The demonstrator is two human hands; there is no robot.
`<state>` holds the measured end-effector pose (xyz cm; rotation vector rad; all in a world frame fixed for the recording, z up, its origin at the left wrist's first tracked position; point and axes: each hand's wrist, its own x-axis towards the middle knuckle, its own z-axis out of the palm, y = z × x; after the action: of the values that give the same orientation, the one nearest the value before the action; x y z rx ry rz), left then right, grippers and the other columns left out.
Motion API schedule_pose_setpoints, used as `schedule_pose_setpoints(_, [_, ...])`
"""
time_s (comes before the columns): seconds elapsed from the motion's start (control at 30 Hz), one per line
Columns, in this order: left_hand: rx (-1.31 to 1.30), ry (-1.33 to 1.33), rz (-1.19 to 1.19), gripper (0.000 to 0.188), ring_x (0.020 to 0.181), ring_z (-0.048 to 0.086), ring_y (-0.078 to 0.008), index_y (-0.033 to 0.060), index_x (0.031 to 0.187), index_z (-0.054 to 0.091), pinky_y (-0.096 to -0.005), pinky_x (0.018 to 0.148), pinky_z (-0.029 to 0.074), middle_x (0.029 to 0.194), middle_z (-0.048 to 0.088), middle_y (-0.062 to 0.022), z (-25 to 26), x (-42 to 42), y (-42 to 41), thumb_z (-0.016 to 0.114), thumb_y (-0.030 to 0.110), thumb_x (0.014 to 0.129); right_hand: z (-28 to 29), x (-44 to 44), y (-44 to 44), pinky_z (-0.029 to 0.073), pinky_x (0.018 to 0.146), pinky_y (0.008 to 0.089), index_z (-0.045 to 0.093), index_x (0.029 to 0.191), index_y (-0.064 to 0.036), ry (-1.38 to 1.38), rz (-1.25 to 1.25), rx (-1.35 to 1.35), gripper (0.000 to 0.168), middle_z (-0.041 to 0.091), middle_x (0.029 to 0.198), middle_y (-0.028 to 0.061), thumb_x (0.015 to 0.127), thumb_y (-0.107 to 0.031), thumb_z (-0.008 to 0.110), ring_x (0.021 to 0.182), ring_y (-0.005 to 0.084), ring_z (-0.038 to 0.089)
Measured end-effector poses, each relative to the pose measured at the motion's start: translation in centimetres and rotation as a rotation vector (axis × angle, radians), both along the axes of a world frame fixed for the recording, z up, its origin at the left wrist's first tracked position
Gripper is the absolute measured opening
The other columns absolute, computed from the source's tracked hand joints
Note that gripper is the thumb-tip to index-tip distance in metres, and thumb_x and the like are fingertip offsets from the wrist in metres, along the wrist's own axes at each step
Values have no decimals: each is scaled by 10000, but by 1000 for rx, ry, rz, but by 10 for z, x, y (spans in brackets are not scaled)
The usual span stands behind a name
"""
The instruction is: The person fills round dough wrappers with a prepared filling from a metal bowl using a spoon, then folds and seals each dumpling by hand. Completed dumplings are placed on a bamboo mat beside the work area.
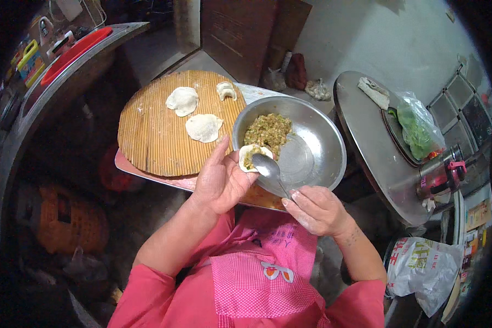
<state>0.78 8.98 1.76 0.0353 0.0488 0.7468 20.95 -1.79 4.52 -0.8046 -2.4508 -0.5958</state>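
Observation:
On the fingers of my left hand lies a round dough wrapper with minced filling on it. My right hand grips the handle of a metal spoon, whose bowl rests over the filling. Just beyond is a wide stainless steel bowl, with a mound of chopped filling on its left side. Left of the bowl, a round board of joined stalks carries two flat stacks or pieces of dough wrapper and a folded, pleated dumpling near its far right edge.
At right stands a round table with a cloth, a bag of green vegetables and a pink-and-dark flask. A white plastic bag sits below it. A counter with a red tray curves along the left.

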Motion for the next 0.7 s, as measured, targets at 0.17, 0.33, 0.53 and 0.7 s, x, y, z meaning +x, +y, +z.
schedule_pose_setpoints(0.17, [39, 108, 90, 591, 1163, 476, -356, -117, 1247, 354, -446, 1018, 376, 1237, 466, -271, -4, 1, 0, 324, 402, 966, 11, 16, -3, 489, 727, 331, 638, 930, -1, 386, -74, -223, 162, 627, 869, 134, 779, -33, 589, 787, 263, 604])
schedule_pose_setpoints(0.33, [176, 280, 54, 581, 1138, 505, -315, -91, 1206, 445, -434, 995, 400, 1194, 514, -239, 6, 6, -8, 343, 425, 958, 4, 22, 11, 459, 731, 300, 633, 957, 59, 1412, -154, -1034, 229, 646, 805, 137, 854, -135, 568, 773, 200, 605])
schedule_pose_setpoints(0.53, [256, 401, 5, 579, 1115, 521, -319, -86, 1172, 484, -434, 952, 444, 1169, 535, -223, 1, -2, -3, 336, 431, 958, 18, 29, 24, 455, 717, 287, 651, 920, 45, 1247, -261, -1090, 242, 657, 794, 126, 833, -177, 607, 735, 167, 605])
schedule_pose_setpoints(0.7, [223, 498, 57, 599, 1100, 534, -286, -80, 1176, 483, -401, 961, 439, 1179, 529, -185, -2, -3, 5, 341, 456, 952, 20, 29, 28, 483, 738, 285, 656, 901, 54, 1296, -189, -1037, 195, 656, 822, 126, 825, -119, 607, 751, 173, 629])
